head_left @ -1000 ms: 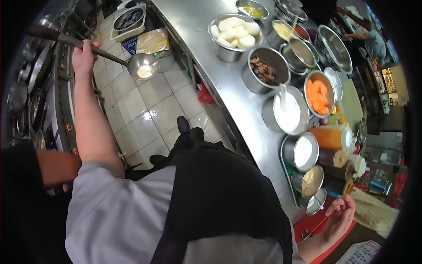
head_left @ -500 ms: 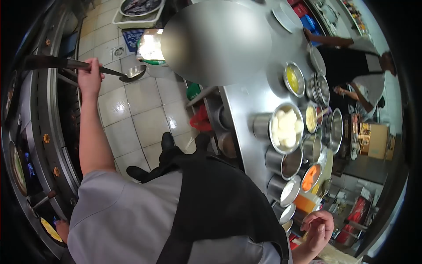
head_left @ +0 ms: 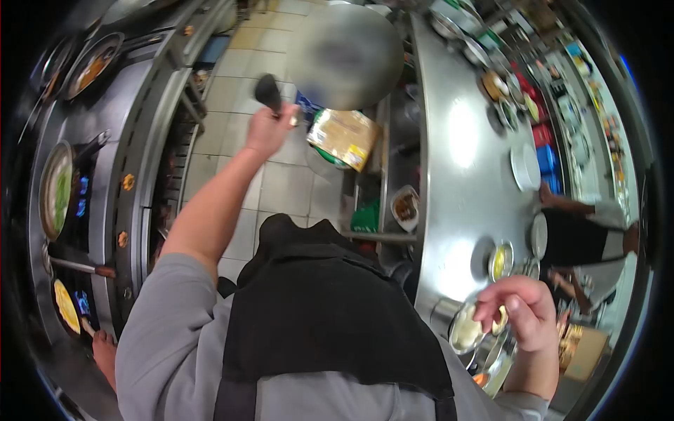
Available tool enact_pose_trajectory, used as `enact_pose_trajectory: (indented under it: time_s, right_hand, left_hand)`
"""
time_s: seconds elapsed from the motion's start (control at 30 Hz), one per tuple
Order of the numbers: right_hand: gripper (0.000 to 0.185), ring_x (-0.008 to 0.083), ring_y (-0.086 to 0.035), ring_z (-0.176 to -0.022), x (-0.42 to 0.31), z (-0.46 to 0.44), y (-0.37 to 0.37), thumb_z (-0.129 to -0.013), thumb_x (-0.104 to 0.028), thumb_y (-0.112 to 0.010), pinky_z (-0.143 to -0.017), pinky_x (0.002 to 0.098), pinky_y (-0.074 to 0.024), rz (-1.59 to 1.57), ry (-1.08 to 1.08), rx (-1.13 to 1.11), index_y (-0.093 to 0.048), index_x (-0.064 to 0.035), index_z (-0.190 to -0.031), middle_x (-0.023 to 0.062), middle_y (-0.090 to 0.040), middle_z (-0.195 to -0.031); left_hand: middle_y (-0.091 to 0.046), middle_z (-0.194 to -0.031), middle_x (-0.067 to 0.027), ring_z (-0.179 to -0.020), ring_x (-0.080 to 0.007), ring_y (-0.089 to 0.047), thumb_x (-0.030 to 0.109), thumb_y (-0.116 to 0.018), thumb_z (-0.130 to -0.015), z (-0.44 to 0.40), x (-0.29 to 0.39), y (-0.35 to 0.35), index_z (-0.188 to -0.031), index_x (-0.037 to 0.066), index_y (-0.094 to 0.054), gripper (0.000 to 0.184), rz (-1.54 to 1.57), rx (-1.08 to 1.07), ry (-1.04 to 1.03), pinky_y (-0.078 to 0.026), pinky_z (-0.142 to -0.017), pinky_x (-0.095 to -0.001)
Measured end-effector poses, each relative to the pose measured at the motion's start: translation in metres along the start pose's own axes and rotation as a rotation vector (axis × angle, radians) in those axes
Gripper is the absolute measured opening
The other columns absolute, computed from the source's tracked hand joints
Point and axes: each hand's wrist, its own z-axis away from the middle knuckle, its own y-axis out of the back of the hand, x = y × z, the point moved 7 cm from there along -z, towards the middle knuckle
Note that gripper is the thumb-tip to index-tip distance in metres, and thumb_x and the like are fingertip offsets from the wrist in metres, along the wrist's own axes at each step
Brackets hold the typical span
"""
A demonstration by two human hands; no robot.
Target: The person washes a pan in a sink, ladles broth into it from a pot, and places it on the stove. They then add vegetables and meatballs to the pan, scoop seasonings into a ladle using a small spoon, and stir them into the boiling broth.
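At the upper left of centre, my left hand [head_left: 270, 131] is wrapped round the handle of the ladle [head_left: 268, 92], over the tiled floor between stove and counter. The ladle is seen nearly end-on, so its bowl is hard to make out. My right hand [head_left: 521, 310] hangs in the air at the lower right with fingers curled and apart, holding nothing. It partly covers a metal container of white pieces [head_left: 465, 330] on the steel counter [head_left: 460, 175]. A bowl with yellow contents [head_left: 500, 261] stands just above that hand.
Pans sit on the stove [head_left: 102, 175] at left, one with green food [head_left: 62, 193], one with a yellow round [head_left: 67, 306] near another person's hand [head_left: 105, 354]. A blurred round object [head_left: 344, 56] blocks the top centre. A cardboard box [head_left: 344, 137] sits below it. A co-worker [head_left: 576, 235] stands at right.
The view has turned, bringing more stove and counter in. My left hand has come inward with the ladle, which now points differently. My right hand now overlaps the container of white pieces.
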Motion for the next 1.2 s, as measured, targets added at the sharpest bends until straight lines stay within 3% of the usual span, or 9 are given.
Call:
enact_pose_trajectory:
  time_s: [0.1,0.23,0.4,0.5,0.67,0.77,0.87,1.0,1.2]
  right_hand:
    - [0.041,0.0165,-0.064,-0.066,0.005,-0.082,-0.018,-0.1,-0.028,-0.043,-0.056,0.0234,-0.0424,-0.129,-0.034,-0.242,-0.057,0.006,-0.118,0.0153,-0.069,-0.09]
    - [0.058,0.0214,-0.067,-0.067,0.026,-0.204,-0.06,-0.103,-0.045,-0.027,-0.051,0.0235,-0.0441,-0.458,-0.118,-0.479,-0.051,0.0024,-0.128,0.018,-0.068,-0.095]
    - [0.077,0.025,-0.067,-0.067,0.007,-0.353,-0.126,-0.094,-0.067,-0.028,-0.046,0.0318,-0.0517,-0.692,-0.431,-0.687,-0.05,-0.0014,-0.126,0.0172,-0.067,-0.094]
    - [0.063,0.0251,-0.067,-0.071,-0.014,-0.403,-0.16,-0.096,-0.06,-0.036,-0.049,0.0339,-0.054,-0.586,-0.473,-0.815,-0.05,-0.0038,-0.123,0.0165,-0.066,-0.096]
    - [0.026,0.0167,-0.053,-0.056,-0.057,-0.444,-0.181,-0.093,-0.018,-0.053,-0.049,0.0328,-0.0447,-0.188,-0.504,-0.787,-0.051,-0.0035,-0.114,0.0062,-0.056,-0.075]
    - [0.033,0.0167,-0.054,-0.049,-0.096,-0.457,-0.167,-0.088,-0.015,-0.057,-0.043,0.0279,-0.0444,0.07,-0.424,-0.804,-0.049,0.0013,-0.115,0.0086,-0.057,-0.073]
    - [0.048,0.0178,-0.053,-0.047,-0.134,-0.456,-0.157,-0.084,-0.009,-0.058,-0.043,0.029,-0.0453,0.276,-0.373,-0.807,-0.046,0.005,-0.128,0.0087,-0.055,-0.069]
    - [0.062,0.0167,-0.054,-0.047,-0.192,-0.455,-0.155,-0.076,-0.006,-0.064,-0.042,0.0285,-0.0444,0.342,-0.23,-0.82,-0.044,0.0042,-0.134,0.0096,-0.058,-0.068]
    - [0.067,0.0152,-0.055,-0.048,-0.24,-0.469,-0.255,-0.074,-0.007,-0.062,-0.043,0.026,-0.0436,0.364,-0.006,-1.017,-0.041,0.0082,-0.136,0.0085,-0.058,-0.069]
  left_hand:
    - [-0.068,-0.088,-0.0134,-0.077,-0.0255,-0.066,0.018,-0.069,-0.081,-0.008,0.044,-0.005,-0.094,0.007,-0.068,0.017,-0.305,-0.013,-0.066,-0.052,-0.069,-0.0338]
    - [-0.068,-0.094,-0.0087,-0.081,-0.0231,-0.068,0.0,-0.067,-0.073,-0.024,0.075,-0.001,-0.11,0.013,-0.064,0.039,-0.434,0.006,-0.361,-0.055,-0.074,-0.0312]
    - [-0.065,-0.081,-0.0024,-0.067,-0.0248,-0.065,0.022,-0.07,-0.081,-0.039,0.091,0.02,-0.1,0.019,-0.066,0.02,-0.756,0.032,-0.457,-0.053,-0.058,-0.0344]
    - [-0.064,-0.078,-0.001,-0.061,-0.0257,-0.064,0.022,-0.069,-0.081,-0.048,0.076,0.042,-0.1,0.019,-0.066,0.019,-0.79,0.141,-0.536,-0.053,-0.055,-0.0344]
    - [-0.057,-0.112,-0.0049,-0.079,-0.0279,-0.065,0.019,-0.071,-0.078,-0.057,0.064,0.094,-0.129,0.02,-0.055,0.054,-0.827,0.125,-0.248,-0.055,-0.067,-0.0371]
    - [-0.053,-0.114,-0.0065,-0.089,-0.0293,-0.064,0.021,-0.073,-0.077,-0.034,0.059,0.142,-0.131,0.017,-0.053,0.057,-0.77,0.295,-0.318,-0.054,-0.072,-0.0383]
    - [-0.059,-0.109,-0.0143,-0.097,-0.0334,-0.062,0.035,-0.062,-0.087,-0.003,-0.009,0.191,-0.118,0.011,-0.059,0.039,-0.821,0.151,0.175,-0.052,-0.08,-0.0446]
    - [-0.064,-0.11,-0.0188,-0.103,-0.0334,-0.062,0.035,-0.056,-0.088,0.063,-0.122,0.248,-0.111,0.005,-0.063,0.038,-0.841,-0.046,0.798,-0.05,-0.086,-0.0467]
    - [-0.065,-0.118,-0.0169,-0.106,-0.0315,-0.064,0.033,-0.056,-0.088,0.164,-0.183,0.293,-0.109,0.003,-0.067,0.038,-0.761,0.027,1.141,-0.05,-0.09,-0.0439]
